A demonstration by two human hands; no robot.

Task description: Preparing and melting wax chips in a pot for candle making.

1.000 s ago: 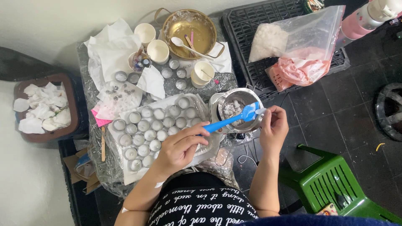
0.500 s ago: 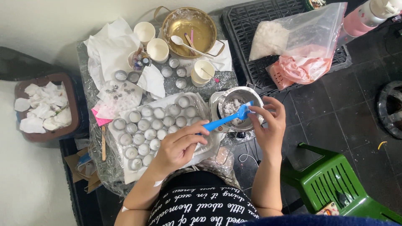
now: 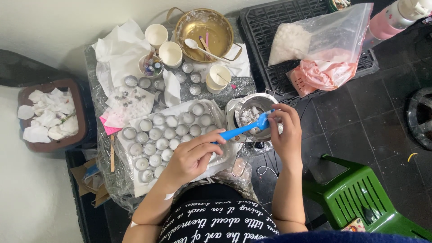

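1. The left hand (image 3: 191, 157) is closed around the handle of a blue spatula (image 3: 245, 128), whose head reaches into a small metal pot (image 3: 255, 114) of pale lumps at the table's right edge.
2. The right hand (image 3: 285, 132) curls over the pot's right rim, fingertips at the spatula head — whether it grips the rim or only touches it cannot be told.
3. Just left of the pot, under the left hand, lies a white tray (image 3: 135, 180) packed with rows of small round metal cups (image 3: 171, 130); more of the same cups are scattered toward the table's far edge.
4. At the far edge stand a brass bowl (image 3: 204, 29) with a white spoon (image 3: 198, 47) in it and three paper cups (image 3: 171, 54), with crumpled white paper (image 3: 119, 49) at the far left corner.
5. Off the table — a brown bin (image 3: 49, 114) of white scraps to the left, a clear plastic bag (image 3: 324, 45) on a black crate (image 3: 265, 27) to the right, and a green plastic stool (image 3: 364, 202) near the person's right elbow.
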